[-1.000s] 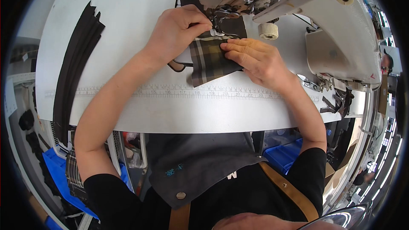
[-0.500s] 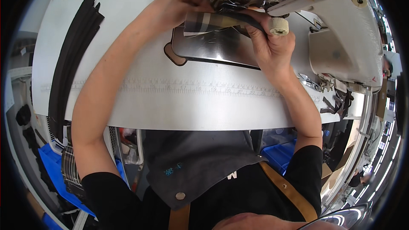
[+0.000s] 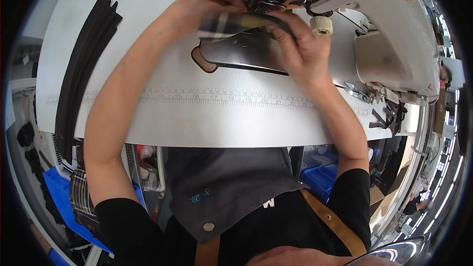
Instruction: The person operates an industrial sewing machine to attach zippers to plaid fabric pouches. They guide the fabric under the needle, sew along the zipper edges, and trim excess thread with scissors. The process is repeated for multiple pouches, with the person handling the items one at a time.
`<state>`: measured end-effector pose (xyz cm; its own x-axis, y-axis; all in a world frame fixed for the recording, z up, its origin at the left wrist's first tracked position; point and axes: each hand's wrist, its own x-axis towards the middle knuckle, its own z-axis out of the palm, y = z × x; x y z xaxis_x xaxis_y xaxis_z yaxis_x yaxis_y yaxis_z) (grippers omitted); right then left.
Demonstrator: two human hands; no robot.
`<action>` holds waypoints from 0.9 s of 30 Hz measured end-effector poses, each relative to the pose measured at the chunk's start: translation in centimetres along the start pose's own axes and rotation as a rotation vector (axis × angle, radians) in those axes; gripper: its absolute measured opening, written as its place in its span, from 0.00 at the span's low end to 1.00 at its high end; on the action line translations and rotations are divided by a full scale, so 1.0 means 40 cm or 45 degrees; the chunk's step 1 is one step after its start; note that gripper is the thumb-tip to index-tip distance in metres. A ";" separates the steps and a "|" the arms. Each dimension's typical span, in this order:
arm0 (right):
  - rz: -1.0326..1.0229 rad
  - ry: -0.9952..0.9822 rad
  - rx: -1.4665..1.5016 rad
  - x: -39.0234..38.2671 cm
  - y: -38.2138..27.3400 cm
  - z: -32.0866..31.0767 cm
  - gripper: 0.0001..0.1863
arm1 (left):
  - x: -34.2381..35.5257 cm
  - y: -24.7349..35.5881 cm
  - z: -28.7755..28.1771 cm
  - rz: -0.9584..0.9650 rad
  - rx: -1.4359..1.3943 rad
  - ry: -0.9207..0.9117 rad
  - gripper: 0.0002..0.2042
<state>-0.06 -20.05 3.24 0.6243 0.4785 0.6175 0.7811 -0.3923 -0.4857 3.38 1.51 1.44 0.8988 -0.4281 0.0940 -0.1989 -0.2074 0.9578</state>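
A strip of plaid fabric (image 3: 236, 23), dark with tan bands, lies across the front of the sewing machine (image 3: 394, 49), near the needle area. My right hand (image 3: 308, 49) is closed on its right end, thumb toward me and fingers behind the cloth. Beyond its left part, my left hand (image 3: 212, 0) has its fingertips pinched together close to the presser foot; what they hold is hidden by the hand and the cloth. Under the fabric is the shiny metal machine plate (image 3: 241, 51). The fabric's left end is smeared by motion.
Long black fabric strips (image 3: 84, 69) lie on the left of the white table (image 3: 221, 123), which has a ruler scale along it. Dark scraps (image 3: 390, 117) sit at the right edge. Blue bins (image 3: 319, 180) stand below, one holding plaid pieces (image 3: 84, 197).
My right hand has shifted left with the plaid fabric, and the fabric's left end now reaches further left. My left hand stays almost in place.
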 end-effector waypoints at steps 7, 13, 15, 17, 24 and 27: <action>0.059 -0.018 0.076 0.027 -0.046 0.059 0.10 | 0.041 -0.036 -0.064 0.073 0.099 -0.157 0.08; 0.027 0.043 0.006 0.035 -0.045 0.046 0.11 | 0.065 -0.039 -0.085 -0.084 0.256 -0.216 0.09; -0.098 0.060 -0.074 0.023 -0.023 0.014 0.11 | 0.050 0.005 -0.040 -0.104 0.211 -0.126 0.10; 0.095 -0.072 -0.094 0.014 -0.041 -0.018 0.11 | 0.030 0.021 -0.020 -0.125 0.203 -0.071 0.11; 0.204 -0.135 0.022 -0.001 -0.030 -0.041 0.10 | 0.007 0.008 -0.013 -0.145 0.129 0.032 0.15; 0.226 -0.144 0.085 -0.005 -0.022 -0.043 0.10 | 0.004 0.025 -0.007 -0.194 0.244 0.047 0.15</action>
<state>-0.90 -21.14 4.60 0.7464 0.4930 0.4470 0.6554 -0.4275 -0.6227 3.44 1.47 2.49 0.9370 -0.3476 -0.0341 -0.1276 -0.4316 0.8930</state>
